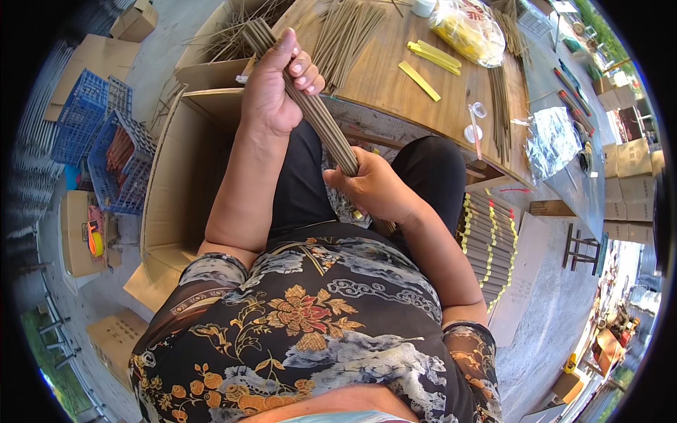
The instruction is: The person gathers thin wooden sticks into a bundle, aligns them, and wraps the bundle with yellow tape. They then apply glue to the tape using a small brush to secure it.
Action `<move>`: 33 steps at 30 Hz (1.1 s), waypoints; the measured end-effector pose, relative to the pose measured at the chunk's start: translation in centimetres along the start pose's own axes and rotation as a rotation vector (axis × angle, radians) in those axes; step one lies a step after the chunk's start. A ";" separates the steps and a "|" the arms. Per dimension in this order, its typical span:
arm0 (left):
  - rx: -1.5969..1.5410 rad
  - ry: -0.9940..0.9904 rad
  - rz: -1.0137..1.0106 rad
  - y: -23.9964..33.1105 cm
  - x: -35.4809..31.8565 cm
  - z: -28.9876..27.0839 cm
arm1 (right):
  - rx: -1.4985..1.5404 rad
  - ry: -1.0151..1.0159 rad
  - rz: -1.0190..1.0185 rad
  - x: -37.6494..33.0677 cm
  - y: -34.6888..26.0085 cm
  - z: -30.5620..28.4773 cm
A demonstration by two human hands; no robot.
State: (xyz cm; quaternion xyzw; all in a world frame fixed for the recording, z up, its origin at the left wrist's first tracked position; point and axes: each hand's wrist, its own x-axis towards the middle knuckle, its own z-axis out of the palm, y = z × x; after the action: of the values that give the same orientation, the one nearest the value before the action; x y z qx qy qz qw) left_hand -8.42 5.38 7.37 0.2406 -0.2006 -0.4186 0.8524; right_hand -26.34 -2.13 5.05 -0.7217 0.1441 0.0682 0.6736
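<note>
A thick bundle of thin brown incense sticks (326,121) slants across in front of me, from upper left down toward my lap. Near its upper end my left hand (276,88) is wrapped round it, thumb lying along the sticks. Around the lower end curls my right hand (374,182); part of its grip is hidden behind the bundle. Loose incense sticks (347,44) lie fanned on the wooden table (395,92) just beyond my left hand. On the same table are yellow strips (420,80) and a plastic bag with yellow contents (468,32).
An open cardboard box (176,176) stands at my left, with blue crates (116,166) beyond it. Banded bundles of sticks (488,240) are stacked at my right. Crumpled foil-like wrapping (553,141) lies on the grey surface, and a small dark stool (581,247) stands farther right.
</note>
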 end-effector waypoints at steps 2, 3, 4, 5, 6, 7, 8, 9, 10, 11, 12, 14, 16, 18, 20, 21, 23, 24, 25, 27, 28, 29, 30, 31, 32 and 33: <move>-0.040 -0.104 -0.012 0.5 0.1 -0.4 | 0.160 -0.168 0.099 -0.1 0.0 -0.7; -0.048 -0.121 -0.020 0.8 0.3 -0.7 | 0.240 -0.253 0.148 -0.2 0.0 -0.8; -0.058 -0.140 -0.026 1.0 0.7 -0.8 | 0.127 -0.136 0.107 0.0 0.2 -0.6; -0.013 -0.058 -0.035 0.9 0.9 -0.9 | 0.013 -0.020 0.065 0.2 0.7 -0.2; 0.010 0.048 -0.007 0.6 0.9 -0.9 | -0.101 0.096 0.022 0.4 0.8 0.1; 0.035 0.159 0.020 0.2 0.8 -0.4 | -0.294 0.171 -0.016 0.6 0.6 0.1; 0.061 0.270 0.048 0.1 0.7 -0.2 | -0.393 0.217 -0.027 0.8 0.8 0.2; 0.109 0.317 0.073 0.2 0.7 -0.5 | -0.492 0.262 -0.038 0.9 1.3 0.3; 0.089 0.268 0.063 0.6 0.8 -1.0 | -0.593 0.312 -0.051 0.8 1.5 0.4; 0.069 0.220 0.053 1.1 1.0 -1.6 | -0.393 0.204 -0.026 0.6 1.5 0.4; 0.049 0.171 0.043 1.5 1.2 -2.1 | -0.193 0.096 -0.002 0.2 1.3 0.3; -0.040 -0.017 0.025 1.8 1.3 -2.4 | 0.130 -0.106 0.064 -0.1 1.0 0.0; -0.137 -0.172 0.028 2.0 1.5 -2.5 | 0.374 -0.289 0.146 -0.3 0.9 -0.5; -0.088 -0.055 0.025 1.8 1.6 -2.7 | 0.128 -0.130 0.101 0.1 1.3 -0.3; 0.050 0.143 0.054 1.5 1.7 -2.6 | -0.290 0.182 -0.014 0.6 1.7 0.4; 0.086 0.308 0.075 1.0 1.8 -2.4 | -0.506 0.284 -0.013 0.9 1.9 0.4; 0.148 0.430 0.117 0.4 2.0 -2.0 | -0.654 0.362 -0.025 1.1 2.2 0.7; 0.178 0.491 0.138 0.3 2.0 -1.9 | -0.728 0.401 -0.032 1.1 2.2 0.8; 0.198 0.496 0.123 0.4 1.9 -1.7 | -0.551 0.298 -0.020 1.0 2.2 0.6; 0.014 0.113 -0.022 1.3 2.3 -3.2 | -0.196 0.092 0.004 0.7 2.2 0.1; -0.077 -0.081 -0.094 1.8 2.3 -3.3 | 0.037 -0.068 0.059 0.5 2.1 -0.3; -0.138 -0.160 -0.068 1.7 2.3 -3.3 | 0.270 -0.228 0.115 0.2 1.9 -0.7; -0.199 -0.239 -0.043 1.7 2.2 -3.2 | 0.504 -0.388 0.171 0.0 1.7 -0.8; -0.262 -0.317 -0.020 1.6 2.1 -3.0 | 0.579 -0.375 0.203 -0.4 1.3 -0.4; -0.187 -0.269 -0.014 1.6 2.1 -3.1 | 0.455 -0.294 0.172 -0.3 1.2 -0.3; -0.111 -0.221 -0.007 1.6 2.2 -3.2 | 0.330 -0.213 0.140 -0.3 1.2 -0.3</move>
State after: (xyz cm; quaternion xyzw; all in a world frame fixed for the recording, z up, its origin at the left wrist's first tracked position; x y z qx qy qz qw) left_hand -4.43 5.24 6.07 0.1461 -0.2689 -0.4561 0.8357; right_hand -26.97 -2.41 4.01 -0.5784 0.1312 0.1664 0.7878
